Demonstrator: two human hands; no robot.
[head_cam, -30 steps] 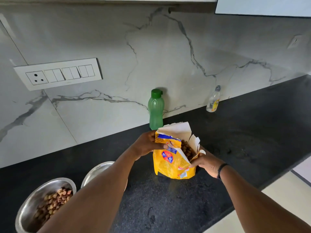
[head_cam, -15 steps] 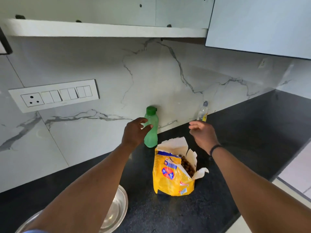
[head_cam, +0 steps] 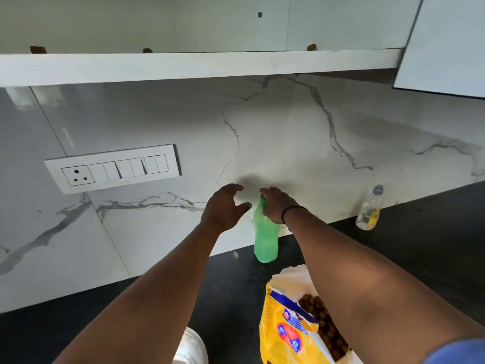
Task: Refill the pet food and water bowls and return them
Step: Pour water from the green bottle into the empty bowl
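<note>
A green water bottle (head_cam: 265,240) stands upright on the black counter (head_cam: 420,245) against the marble wall. My right hand (head_cam: 277,204) rests over its cap and neck, fingers curled around the top. My left hand (head_cam: 223,208) hovers just left of the bottle, fingers spread, touching nothing. An open yellow pet food bag (head_cam: 286,329) stands nearer me at the lower right, brown kibble showing inside, partly behind my right forearm. A sliver of a steel bowl (head_cam: 193,348) shows at the bottom edge beside my left arm.
A small clear bottle (head_cam: 369,212) with a grey cap stands by the wall to the right. A white switch panel (head_cam: 112,168) is on the wall at left. A white shelf (head_cam: 183,67) and cabinets hang overhead.
Both hands left the food bag and reached forward to the green bottle. My right hand crossed over onto its cap. The view tilted up, so the bowls dropped almost out of sight.
</note>
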